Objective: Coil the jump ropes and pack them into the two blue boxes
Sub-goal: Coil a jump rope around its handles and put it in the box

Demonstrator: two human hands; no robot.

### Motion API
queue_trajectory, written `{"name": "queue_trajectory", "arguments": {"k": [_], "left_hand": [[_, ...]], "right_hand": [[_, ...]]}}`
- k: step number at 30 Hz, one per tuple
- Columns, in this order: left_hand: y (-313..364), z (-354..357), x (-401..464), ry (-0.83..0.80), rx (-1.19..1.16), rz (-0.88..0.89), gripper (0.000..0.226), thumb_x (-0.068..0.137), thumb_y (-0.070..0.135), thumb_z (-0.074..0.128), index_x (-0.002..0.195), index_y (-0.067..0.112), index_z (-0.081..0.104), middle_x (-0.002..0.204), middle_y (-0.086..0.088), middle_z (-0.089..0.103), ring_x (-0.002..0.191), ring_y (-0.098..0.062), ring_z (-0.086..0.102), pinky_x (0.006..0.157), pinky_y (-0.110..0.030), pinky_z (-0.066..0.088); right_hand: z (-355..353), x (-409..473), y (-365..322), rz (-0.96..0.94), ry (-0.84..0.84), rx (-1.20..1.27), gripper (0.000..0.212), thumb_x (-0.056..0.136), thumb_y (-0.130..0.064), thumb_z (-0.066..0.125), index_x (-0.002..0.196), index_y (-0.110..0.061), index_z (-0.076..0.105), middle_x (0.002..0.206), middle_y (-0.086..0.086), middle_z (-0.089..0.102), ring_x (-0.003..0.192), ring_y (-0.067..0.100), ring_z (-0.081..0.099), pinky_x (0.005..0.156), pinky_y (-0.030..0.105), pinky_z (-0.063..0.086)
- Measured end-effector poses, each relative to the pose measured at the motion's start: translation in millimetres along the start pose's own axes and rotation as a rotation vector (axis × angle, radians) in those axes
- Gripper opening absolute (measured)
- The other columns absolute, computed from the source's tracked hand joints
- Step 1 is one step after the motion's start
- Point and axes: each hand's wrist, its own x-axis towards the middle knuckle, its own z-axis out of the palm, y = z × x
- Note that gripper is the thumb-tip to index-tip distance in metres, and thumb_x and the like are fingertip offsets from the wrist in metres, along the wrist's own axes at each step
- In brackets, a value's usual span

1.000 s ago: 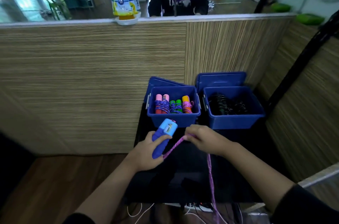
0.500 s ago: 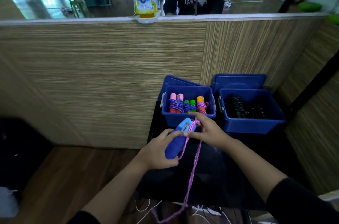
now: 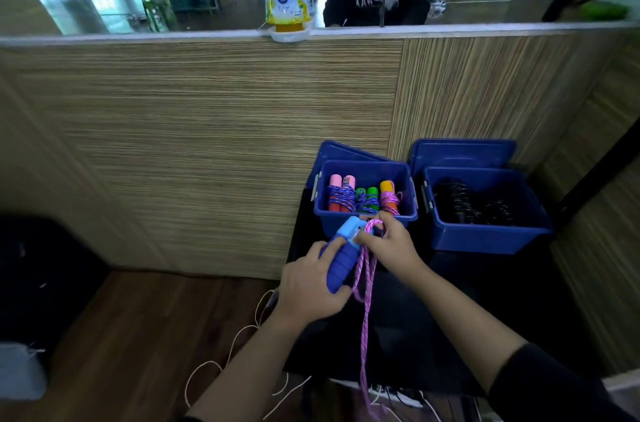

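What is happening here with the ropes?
A person is coiling a pink braided jump rope. The left hand grips its blue foam handle, while the right hand pinches a loop at the handle's top. The left blue plastic box holds coiled colourful ropes; the right blue plastic box holds black ones.

The pink braided jump rope [image 3: 364,335] runs off the bottom edge, its far end out of view. The right hand [image 3: 389,247] covers the top of the blue foam-grip handle [image 3: 341,259] — where rope meets handle cannot be told. In the right-hand blue plastic box [image 3: 491,234], the dark coiled ropes [image 3: 467,205] blur together — their count is unreadable. Both forearms are cut off below.
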Motion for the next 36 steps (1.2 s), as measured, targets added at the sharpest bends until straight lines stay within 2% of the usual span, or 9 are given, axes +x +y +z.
{"name": "queue_trajectory", "arguments": {"k": [4,9,12,14,16,20,27,30,36], "left_hand": [[1,1,-3,0.007,-0.007,-0.036,0.088,0.062,0.060,0.049,0.145,0.039,0.029,0.131,0.013,0.044,0.092,-0.021,0.063,0.076,-0.031,0.049],[-8,-10,6,0.117,-0.215,-0.179,0.095,0.055,0.060,0.048,0.144,0.035,0.030,0.126,0.008,0.051,0.104,-0.025,0.060,0.085,-0.037,0.049],[-15,-20,10,0.195,-0.296,-0.228,0.092,0.055,0.057,0.050,0.143,0.038,0.031,0.128,0.011,0.054,0.109,-0.020,0.059,0.090,-0.039,0.049],[-14,-23,11,0.188,-0.293,-0.198,0.089,0.057,0.056,0.053,0.142,0.041,0.029,0.127,0.013,0.054,0.107,-0.019,0.061,0.087,-0.040,0.050],[-8,-22,12,0.179,-0.253,-0.164,0.087,0.058,0.056,0.052,0.140,0.044,0.025,0.126,0.015,0.054,0.104,-0.020,0.062,0.084,-0.039,0.051],[4,-16,12,0.122,-0.168,-0.099,0.085,0.061,0.057,0.052,0.140,0.044,0.022,0.122,0.015,0.053,0.100,-0.017,0.062,0.078,-0.036,0.052],[-2,-3,10,0.173,-0.161,0.024,0.072,0.065,0.052,0.057,0.135,0.044,0.038,0.104,0.007,0.059,0.083,-0.017,0.064,0.073,-0.028,0.047],[-4,-6,11,0.155,-0.155,0.038,0.074,0.061,0.056,0.062,0.132,0.047,0.041,0.106,0.007,0.057,0.080,-0.015,0.063,0.073,-0.024,0.044],[-10,-10,12,0.119,-0.238,0.048,0.075,0.062,0.048,0.068,0.130,0.050,0.038,0.117,0.009,0.048,0.084,-0.011,0.061,0.073,-0.017,0.043]], "right_hand": [[2,1,3,0.037,-0.004,-0.036,0.025,0.078,-0.009,0.069,0.102,-0.014,0.061,0.095,0.012,0.069,0.081,0.025,0.064,0.082,0.045,0.054],[-14,-1,9,0.025,0.086,-0.127,0.020,0.076,-0.014,0.075,0.090,-0.006,0.064,0.078,0.009,0.067,0.070,0.016,0.058,0.074,0.034,0.051],[-29,-2,17,0.152,-0.086,-0.536,0.031,0.077,-0.032,0.073,0.081,-0.003,0.064,0.072,0.004,0.060,0.069,0.015,0.052,0.063,0.028,0.042],[-26,-4,20,0.157,-0.205,-0.596,0.032,0.079,-0.034,0.072,0.098,-0.009,0.065,0.094,0.002,0.064,0.086,0.014,0.058,0.076,0.027,0.046],[-15,-7,15,0.123,-0.222,-0.322,0.044,0.082,-0.031,0.071,0.120,-0.014,0.057,0.114,-0.001,0.060,0.103,0.014,0.059,0.090,0.030,0.048],[10,-5,-13,0.237,-0.138,0.287,0.042,0.085,-0.029,0.067,0.118,-0.007,0.053,0.105,0.010,0.063,0.080,0.015,0.065,0.078,0.035,0.058],[10,-2,-13,0.268,-0.165,0.464,0.021,0.092,-0.014,0.059,0.110,-0.006,0.056,0.104,0.010,0.064,0.080,0.019,0.065,0.071,0.037,0.058],[10,-1,-12,0.280,-0.178,0.502,0.018,0.093,-0.015,0.057,0.110,-0.009,0.057,0.103,0.008,0.064,0.084,0.021,0.064,0.080,0.042,0.056],[12,1,-17,0.273,-0.190,0.529,0.012,0.094,-0.014,0.054,0.106,-0.012,0.057,0.102,0.007,0.065,0.084,0.018,0.064,0.076,0.039,0.057]]}}
